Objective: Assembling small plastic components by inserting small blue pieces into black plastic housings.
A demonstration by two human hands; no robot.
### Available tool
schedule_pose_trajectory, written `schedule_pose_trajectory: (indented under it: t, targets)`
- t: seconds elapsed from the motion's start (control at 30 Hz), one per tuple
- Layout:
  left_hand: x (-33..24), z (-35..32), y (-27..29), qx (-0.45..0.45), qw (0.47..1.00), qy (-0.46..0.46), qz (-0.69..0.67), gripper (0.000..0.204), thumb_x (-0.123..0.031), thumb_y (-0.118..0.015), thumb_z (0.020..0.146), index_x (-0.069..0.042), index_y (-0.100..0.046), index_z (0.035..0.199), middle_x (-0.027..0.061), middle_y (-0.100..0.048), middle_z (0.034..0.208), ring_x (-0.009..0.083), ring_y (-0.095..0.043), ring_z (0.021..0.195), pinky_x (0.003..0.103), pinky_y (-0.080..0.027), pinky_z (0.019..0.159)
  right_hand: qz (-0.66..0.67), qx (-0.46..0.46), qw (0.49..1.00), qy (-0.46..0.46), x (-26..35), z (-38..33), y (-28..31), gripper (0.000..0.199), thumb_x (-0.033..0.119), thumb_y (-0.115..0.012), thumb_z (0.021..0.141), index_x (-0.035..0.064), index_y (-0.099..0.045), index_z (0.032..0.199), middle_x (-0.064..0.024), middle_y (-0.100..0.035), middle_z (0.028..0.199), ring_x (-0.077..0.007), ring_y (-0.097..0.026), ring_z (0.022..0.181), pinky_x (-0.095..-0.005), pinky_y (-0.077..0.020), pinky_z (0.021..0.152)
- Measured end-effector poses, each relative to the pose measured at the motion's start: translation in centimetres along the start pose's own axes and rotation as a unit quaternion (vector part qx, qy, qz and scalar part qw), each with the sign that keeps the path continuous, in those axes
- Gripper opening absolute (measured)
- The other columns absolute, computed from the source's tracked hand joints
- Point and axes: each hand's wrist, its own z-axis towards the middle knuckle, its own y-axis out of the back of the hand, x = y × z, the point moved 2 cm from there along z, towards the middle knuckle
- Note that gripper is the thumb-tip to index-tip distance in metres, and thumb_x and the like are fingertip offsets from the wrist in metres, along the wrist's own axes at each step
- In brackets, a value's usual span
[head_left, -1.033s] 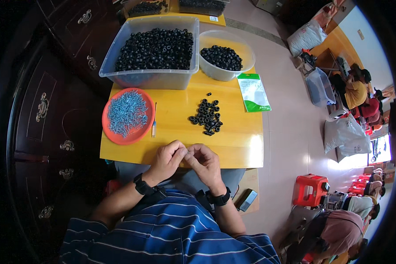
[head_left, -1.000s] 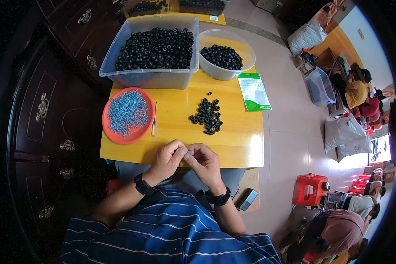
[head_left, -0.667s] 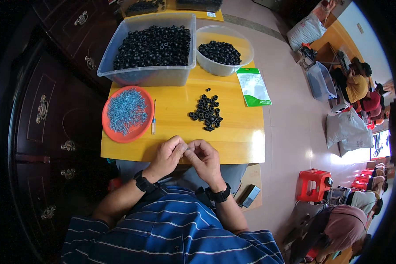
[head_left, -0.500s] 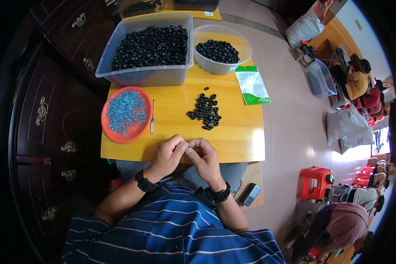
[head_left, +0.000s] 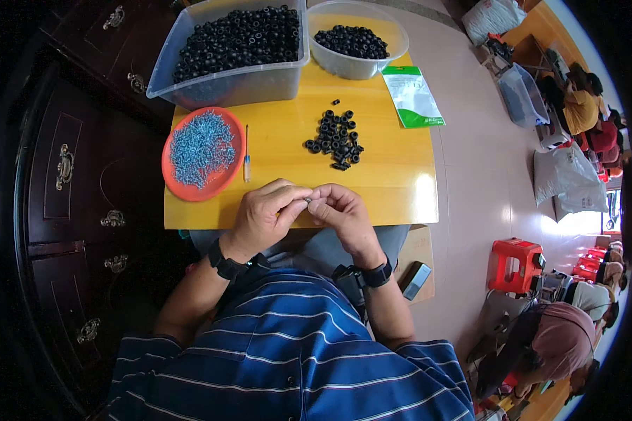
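Observation:
Above the table's near edge, my left hand (head_left: 265, 210) and my right hand (head_left: 344, 215) meet fingertip to fingertip. Both are closed in a pinch around a tiny dark piece (head_left: 307, 200), mostly covered by the fingers and too small to name. Beyond the right hand lies a loose pile of small black rings (head_left: 337, 137), with a single one (head_left: 336, 102) apart from it. A red plate (head_left: 174, 188) of small bluish metal parts (head_left: 202, 149) sits to the left. Beside the plate lies a thin screwdriver-like tool (head_left: 246, 165) with a clear handle.
A large translucent bin (head_left: 260, 83) and a round clear tub (head_left: 347, 69), both holding black rings, stand at the table's far side. A green and white pouch (head_left: 413, 97) lies at the right edge. Dark drawers (head_left: 67, 168) border the left; a red stool (head_left: 516, 265) and people are rightward.
The whole view has shifted, so the table and its things appear higher. My hands stay together in a pinch, and a bit of the dark piece now shows between the fingertips.

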Motion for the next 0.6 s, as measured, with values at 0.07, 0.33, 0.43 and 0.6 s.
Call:
schedule_pose_trajectory:
  t: [0.07, 0.33, 0.43, 0.6]
  targets:
    - [-0.1, 0.1, 0.0, -0.004, 1.0, -0.025, 0.013, 0.016, -0.001, -0.074, 0.086, -0.004, -0.073, 0.102, 0.0108, -0.069, 0.086, 0.0283, -0.069, 0.075, 0.036, -0.054, 0.064, 0.025, 0.013, 1.0, -0.013, -0.1, 0.1, 0.4, 0.016, 0.012, -0.07, 0.098, 0.0034, -0.068, 0.112, 0.0014, -0.07, 0.095, -0.0046, -0.063, 0.083, -0.0208, -0.0516, 0.074]
    - [-0.4, -0.2, 0.1, 0.016, 0.998, -0.045, 0.04, 0.017, 0.003, -0.073, 0.085, -0.002, -0.071, 0.101, 0.0117, -0.069, 0.086, 0.0285, -0.07, 0.075, 0.036, -0.055, 0.064, 0.046, 0.02, 0.997, -0.065, -0.6, -0.1, 0.7, 0.018, 0.014, -0.069, 0.099, 0.0038, -0.069, 0.115, -0.0013, -0.072, 0.097, -0.0058, -0.064, 0.083, -0.0217, -0.0525, 0.073]
    - [-0.4, -0.4, 0.2, 0.016, 0.997, -0.041, 0.062, 0.012, 0.0, -0.072, 0.087, -0.003, -0.07, 0.098, 0.0115, -0.068, 0.084, 0.0291, -0.069, 0.073, 0.038, -0.054, 0.063, 0.05, 0.032, 0.996, -0.067, -0.7, 0.0, 0.7, 0.018, 0.013, -0.068, 0.1, 0.003, -0.069, 0.115, -0.0014, -0.072, 0.097, -0.0058, -0.064, 0.083, -0.0211, -0.0522, 0.075]
    - [-0.4, -0.5, 0.2, 0.036, 0.994, -0.028, 0.104, 0.008, -0.009, -0.068, 0.092, -0.003, -0.063, 0.091, 0.0136, -0.065, 0.081, 0.0324, -0.065, 0.069, 0.041, -0.051, 0.061, -0.025, -0.022, 0.999, 0.023, -0.5, 0.1, -0.2, 0.011, 0.006, -0.071, 0.097, 0.0018, -0.07, 0.106, 0.001, -0.07, 0.093, -0.0049, -0.062, 0.082, -0.0197, -0.0509, 0.075]
